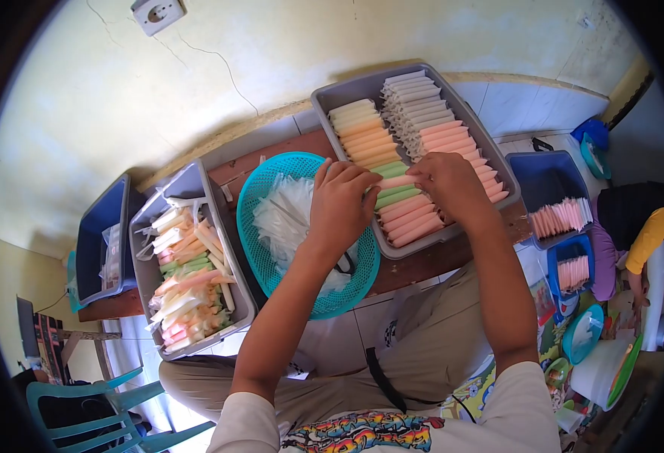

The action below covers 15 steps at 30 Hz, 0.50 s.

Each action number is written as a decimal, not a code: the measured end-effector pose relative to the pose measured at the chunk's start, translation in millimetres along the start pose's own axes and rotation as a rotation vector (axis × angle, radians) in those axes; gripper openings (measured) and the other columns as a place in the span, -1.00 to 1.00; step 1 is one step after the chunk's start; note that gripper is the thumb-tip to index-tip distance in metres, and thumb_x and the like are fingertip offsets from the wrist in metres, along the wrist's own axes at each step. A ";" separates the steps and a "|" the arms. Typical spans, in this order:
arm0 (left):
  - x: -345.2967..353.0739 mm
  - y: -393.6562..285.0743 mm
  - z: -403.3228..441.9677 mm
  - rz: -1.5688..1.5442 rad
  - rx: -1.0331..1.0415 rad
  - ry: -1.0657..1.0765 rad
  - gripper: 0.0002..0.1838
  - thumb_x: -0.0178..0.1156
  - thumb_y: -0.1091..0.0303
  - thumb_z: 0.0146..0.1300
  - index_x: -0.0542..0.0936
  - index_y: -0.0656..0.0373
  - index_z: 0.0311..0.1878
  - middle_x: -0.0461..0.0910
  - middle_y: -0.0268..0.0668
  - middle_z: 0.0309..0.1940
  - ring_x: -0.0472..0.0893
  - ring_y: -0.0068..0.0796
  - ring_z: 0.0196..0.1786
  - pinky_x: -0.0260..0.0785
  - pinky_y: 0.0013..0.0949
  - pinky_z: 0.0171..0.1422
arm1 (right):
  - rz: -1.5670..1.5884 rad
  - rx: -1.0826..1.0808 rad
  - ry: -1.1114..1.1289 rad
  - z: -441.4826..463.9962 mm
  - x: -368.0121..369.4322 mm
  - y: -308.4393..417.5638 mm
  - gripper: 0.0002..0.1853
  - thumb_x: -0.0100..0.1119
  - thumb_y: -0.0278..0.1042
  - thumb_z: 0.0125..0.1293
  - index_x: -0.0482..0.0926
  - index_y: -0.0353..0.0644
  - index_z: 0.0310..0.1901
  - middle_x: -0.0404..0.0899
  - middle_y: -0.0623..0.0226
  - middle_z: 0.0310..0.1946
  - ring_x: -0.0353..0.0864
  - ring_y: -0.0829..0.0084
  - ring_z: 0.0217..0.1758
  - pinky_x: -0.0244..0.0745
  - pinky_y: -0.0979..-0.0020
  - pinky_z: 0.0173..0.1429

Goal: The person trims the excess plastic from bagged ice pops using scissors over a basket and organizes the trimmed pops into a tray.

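Both hands pinch a pink ice pop tube [397,181], a slim plastic-wrapped stick, level above a grey tray. My left hand [338,202] has its left end between thumb and fingers; my right hand [450,186] grips the right end. Under them, the grey tray [318,101] holds neat rows of similar tubes: cream, orange, green, pink and whitish-grey. Left of the tray, below my left forearm, stands a turquoise basket [247,175] with clear plastic bags [275,215] inside.
Further left, a second grey tray [145,283] holds jumbled tubes, beside a blue bin [94,226]. A brown bench [272,151] bears the trays. Right, a dark blue bin [543,170] and a smaller blue basket [590,245] hold pink tubes near another person's sleeve [647,240].
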<state>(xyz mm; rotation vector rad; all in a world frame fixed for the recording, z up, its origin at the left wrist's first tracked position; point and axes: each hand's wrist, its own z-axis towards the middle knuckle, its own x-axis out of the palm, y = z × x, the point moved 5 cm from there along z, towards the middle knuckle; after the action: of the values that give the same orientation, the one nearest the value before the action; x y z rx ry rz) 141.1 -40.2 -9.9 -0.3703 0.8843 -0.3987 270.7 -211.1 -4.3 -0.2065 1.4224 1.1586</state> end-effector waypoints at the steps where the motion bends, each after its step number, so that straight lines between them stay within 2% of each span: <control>1: 5.7 -0.9 1.0 0.062 -0.005 0.073 -0.82 0.51 0.45 0.31 0.86 0.08 -0.03 0.84 -0.25 -0.11 0.75 -0.15 0.14 0.31 0.15 0.66 | 0.000 0.004 0.001 -0.8 2.1 -3.1 -0.83 0.43 -0.44 0.35 0.89 -0.23 -0.09 0.82 0.05 -0.14 0.80 -0.03 0.02 0.67 0.01 0.17; 2: 11.0 -1.6 1.6 0.124 -0.010 0.145 -0.86 0.50 0.42 0.32 0.88 0.05 -0.08 0.84 -0.26 -0.13 0.75 -0.19 0.14 0.20 0.21 0.76 | -0.024 0.010 0.008 -2.0 4.5 -5.6 -0.83 0.42 -0.43 0.35 0.90 -0.22 -0.10 0.83 0.05 -0.13 0.81 -0.02 0.03 0.67 0.02 0.19; 3: 12.7 -3.4 3.5 0.123 -0.011 0.146 -0.86 0.50 0.42 0.32 0.88 0.05 -0.08 0.84 -0.26 -0.13 0.75 -0.19 0.14 0.20 0.21 0.76 | -0.048 0.014 0.015 -2.9 7.2 -7.8 -0.83 0.41 -0.43 0.35 0.90 -0.22 -0.11 0.84 0.04 -0.13 0.81 -0.01 0.03 0.68 0.03 0.20; 5: 25.0 -3.9 6.0 0.179 -0.048 0.319 -0.90 0.46 0.34 0.37 0.91 0.00 -0.13 0.84 -0.26 -0.18 0.76 -0.22 0.14 -0.10 0.34 0.88 | -0.081 0.007 0.033 -4.4 14.6 -11.2 -0.83 0.40 -0.44 0.35 0.91 -0.21 -0.11 0.85 0.04 -0.13 0.81 0.00 0.04 0.69 0.03 0.20; 10: 38.8 -3.8 8.9 0.232 -0.100 0.479 -0.85 0.38 0.30 0.42 0.92 0.01 -0.17 0.85 -0.25 -0.22 0.76 -0.21 0.16 -0.24 0.38 0.89 | -0.163 0.045 0.072 -8.2 26.2 -10.5 -0.79 0.35 -0.50 0.35 0.92 -0.18 -0.09 0.86 0.02 -0.15 0.83 0.01 0.06 0.72 0.02 0.20; 12: 40.0 -4.2 8.9 0.253 -0.111 0.500 -0.82 0.36 0.29 0.44 0.92 0.01 -0.16 0.85 -0.26 -0.22 0.76 -0.20 0.18 -0.28 0.39 0.89 | -0.133 0.154 0.140 -7.8 28.0 -10.9 -0.77 0.31 -0.50 0.37 0.92 -0.18 -0.08 0.85 -0.01 -0.16 0.83 0.02 0.07 0.74 0.02 0.20; 15: 43.2 -5.2 5.2 0.241 -0.092 0.538 -0.79 0.33 0.23 0.48 0.93 0.00 -0.14 0.85 -0.30 -0.23 0.73 -0.21 0.22 -0.33 0.40 0.89 | -0.137 0.088 0.112 -9.5 32.9 -12.7 -0.76 0.27 -0.47 0.41 0.93 -0.18 -0.07 0.85 -0.04 -0.16 0.84 0.02 0.09 0.74 0.03 0.22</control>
<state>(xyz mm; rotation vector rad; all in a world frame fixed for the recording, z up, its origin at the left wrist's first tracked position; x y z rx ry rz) 169.0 -64.7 -33.2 -0.2373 1.4596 -0.2347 265.2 -207.8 -40.2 -0.3059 1.5301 0.9828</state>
